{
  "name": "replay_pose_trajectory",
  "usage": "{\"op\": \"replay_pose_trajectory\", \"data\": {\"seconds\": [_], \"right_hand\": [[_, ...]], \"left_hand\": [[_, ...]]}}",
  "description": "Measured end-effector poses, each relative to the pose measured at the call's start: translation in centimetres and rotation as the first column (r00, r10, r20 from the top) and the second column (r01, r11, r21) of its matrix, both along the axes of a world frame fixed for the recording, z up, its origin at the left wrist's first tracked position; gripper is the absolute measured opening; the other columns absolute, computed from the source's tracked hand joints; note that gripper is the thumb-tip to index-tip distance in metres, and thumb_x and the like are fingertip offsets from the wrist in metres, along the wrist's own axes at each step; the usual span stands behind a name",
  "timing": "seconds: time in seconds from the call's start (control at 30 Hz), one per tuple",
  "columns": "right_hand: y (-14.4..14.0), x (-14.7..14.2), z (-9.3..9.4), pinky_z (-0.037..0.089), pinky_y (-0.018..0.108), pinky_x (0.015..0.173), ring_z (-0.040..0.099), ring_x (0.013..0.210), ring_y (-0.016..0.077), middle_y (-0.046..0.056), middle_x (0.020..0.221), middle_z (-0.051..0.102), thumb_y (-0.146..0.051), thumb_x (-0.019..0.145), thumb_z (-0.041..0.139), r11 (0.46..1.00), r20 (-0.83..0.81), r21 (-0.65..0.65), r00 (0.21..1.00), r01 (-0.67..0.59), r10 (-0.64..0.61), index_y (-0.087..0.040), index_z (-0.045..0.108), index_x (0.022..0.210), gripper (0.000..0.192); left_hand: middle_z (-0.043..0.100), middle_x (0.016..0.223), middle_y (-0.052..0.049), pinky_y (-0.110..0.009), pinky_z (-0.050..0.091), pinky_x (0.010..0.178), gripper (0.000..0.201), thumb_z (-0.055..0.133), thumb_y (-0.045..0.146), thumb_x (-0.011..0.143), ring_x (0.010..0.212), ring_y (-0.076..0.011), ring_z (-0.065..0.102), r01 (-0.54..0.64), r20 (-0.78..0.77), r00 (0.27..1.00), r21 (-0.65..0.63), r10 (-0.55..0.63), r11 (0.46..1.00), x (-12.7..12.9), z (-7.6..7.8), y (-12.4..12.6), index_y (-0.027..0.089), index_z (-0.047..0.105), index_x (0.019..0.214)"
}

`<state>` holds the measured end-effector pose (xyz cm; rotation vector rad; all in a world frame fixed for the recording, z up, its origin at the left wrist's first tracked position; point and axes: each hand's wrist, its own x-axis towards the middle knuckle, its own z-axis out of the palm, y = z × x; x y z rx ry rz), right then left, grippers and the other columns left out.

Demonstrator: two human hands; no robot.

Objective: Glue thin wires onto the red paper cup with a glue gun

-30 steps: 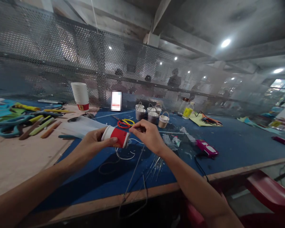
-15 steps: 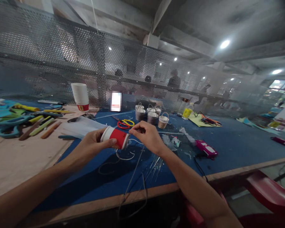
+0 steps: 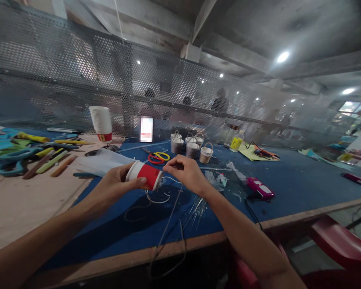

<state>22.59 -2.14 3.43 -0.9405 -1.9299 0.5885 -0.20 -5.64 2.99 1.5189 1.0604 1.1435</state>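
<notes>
My left hand grips a red and white paper cup lying on its side above the blue table mat. My right hand pinches something thin at the cup's base end, with its fingertips touching the cup. A thin wire hangs from near that hand down past the table's front edge. A loop of white wire lies on the mat just under the cup.
Several small wire-handled cups stand behind my hands, with red and yellow scissors beside them. A stack of paper cups, tools at left, a pink tool, a perforated metal screen with people behind it, a red chair.
My right hand has shifted slightly left, closer to the cup's end. The cup and my left hand have barely moved.
</notes>
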Motion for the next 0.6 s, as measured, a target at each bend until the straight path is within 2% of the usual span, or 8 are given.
{"op": "replay_pose_trajectory", "data": {"seconds": [0.23, 0.6], "right_hand": [[0.09, 0.27, 0.08, 0.047, 0.028, 0.068, 0.059, 0.072, 0.0134, 0.001, 0.082, 0.068, -0.035, 0.087, 0.073, 0.999, -0.006, -0.036, 0.999, -0.032, 0.032, -0.019, 0.072, 0.083, 0.017], [-0.27, 0.46, 0.53, 0.047, 0.028, 0.069, 0.061, 0.073, 0.0135, 0.002, 0.082, 0.069, -0.034, 0.086, 0.073, 0.991, -0.001, -0.114, 0.998, -0.065, 0.065, -0.017, 0.072, 0.085, 0.017]], "left_hand": [[0.078, 0.082, -0.002, -0.026, 0.052, 0.066, 0.031, 0.079, 0.021, 0.067, 0.073, -0.0196, 0.066, 0.011, 0.003, 1.000, -0.005, -0.011, 1.000, -0.12, 0.04, 0.05, 0.020, 0.079, 0.098], [0.077, 0.077, -0.001, -0.025, 0.051, 0.062, 0.024, 0.083, 0.030, 0.067, 0.068, -0.0184, 0.065, 0.026, -0.010, 1.000, 0.001, -0.026, 1.000, -0.17, 0.24, -0.03, 0.022, 0.076, 0.088]]}}
